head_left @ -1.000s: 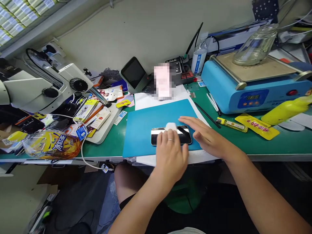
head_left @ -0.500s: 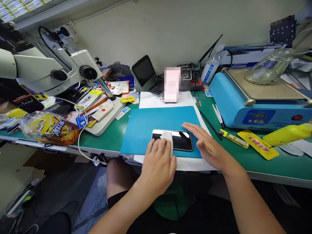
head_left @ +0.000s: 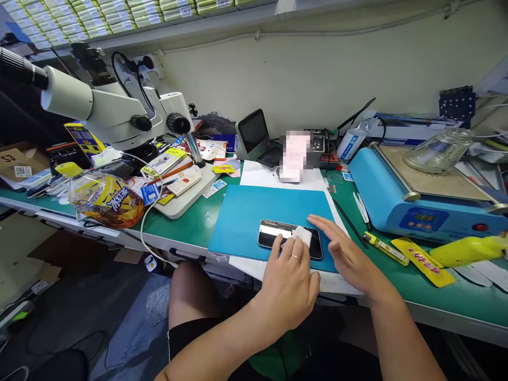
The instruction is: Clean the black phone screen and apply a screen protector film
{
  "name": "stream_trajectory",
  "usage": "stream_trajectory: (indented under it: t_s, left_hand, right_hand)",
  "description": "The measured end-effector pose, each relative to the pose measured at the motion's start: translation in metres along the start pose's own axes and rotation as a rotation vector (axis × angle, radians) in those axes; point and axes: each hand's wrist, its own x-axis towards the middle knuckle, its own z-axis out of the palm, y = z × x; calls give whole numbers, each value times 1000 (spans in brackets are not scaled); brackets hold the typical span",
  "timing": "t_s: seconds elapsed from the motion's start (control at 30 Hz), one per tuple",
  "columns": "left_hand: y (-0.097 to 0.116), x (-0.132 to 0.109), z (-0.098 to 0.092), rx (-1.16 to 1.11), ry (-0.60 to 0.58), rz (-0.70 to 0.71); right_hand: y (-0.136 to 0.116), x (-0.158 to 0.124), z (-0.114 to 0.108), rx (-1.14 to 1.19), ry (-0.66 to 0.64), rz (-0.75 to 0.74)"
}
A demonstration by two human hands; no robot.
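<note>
On a cluttered green tabletop [head_left: 186,228] against a pale wall [head_left: 337,79], a blue mat [head_left: 257,203] carries a dark-screened phone [head_left: 272,234] near its front edge. The left hand [head_left: 291,283] holds a white wipe [head_left: 304,235] under its fingers against the screen, while the right hand [head_left: 351,264], fingers extended and empty, is just beside. A microscope [head_left: 113,116] stands left, a blue machine [head_left: 392,198] bearing a glass jar [head_left: 438,152] right.

The left hand [head_left: 290,283] holds a white wipe [head_left: 304,235], perhaps cloth, against a phone [head_left: 269,232] near the right hand [head_left: 349,259].
</note>
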Motion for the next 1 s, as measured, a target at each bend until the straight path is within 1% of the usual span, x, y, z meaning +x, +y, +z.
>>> stream_trajectory:
  t_s: [0.07,0.13,0.2,0.3,0.37,0.43,0.53,0.67,0.73,0.83,0.9,1.0]
  left_hand:
    - [-7,-10,-5,-48,-22,13]
    - [-20,-20,-8,-66,-37,19]
    - [-36,-25,-10,-35,-31,8]
    - [-55,-25,-8,36,-30,-42]
    - [-60,-18,-5,58,-37,-73]
    - [-55,-8,0,46,-56,-96]
    - [-33,10,7,-35,-99,-89]
    - [4,27,10,-163,-151,37]
    - [16,31,9,-190,-171,84]
    - [17,30,5,-212,-179,117]
    - [9,24,2,-210,-156,110]
    - [-10,11,-1,-154,-112,61]
  right_hand:
    - [-2,0,0,1,-3,3]
    - [-3,-1,-1,6,-10,8]
    - [-3,-2,-1,9,-19,12]
    - [-4,-3,-2,2,-30,21]
    - [-4,-4,-1,1,-28,43]
    - [-4,-4,0,5,-16,67]
    - [-4,-4,1,21,-2,81]
    - [-1,-6,2,77,19,94]
    - [0,-7,2,91,34,90]
    - [2,-8,3,83,40,78]
    - [5,-7,4,67,34,63]
    - [8,-7,5,17,21,20]
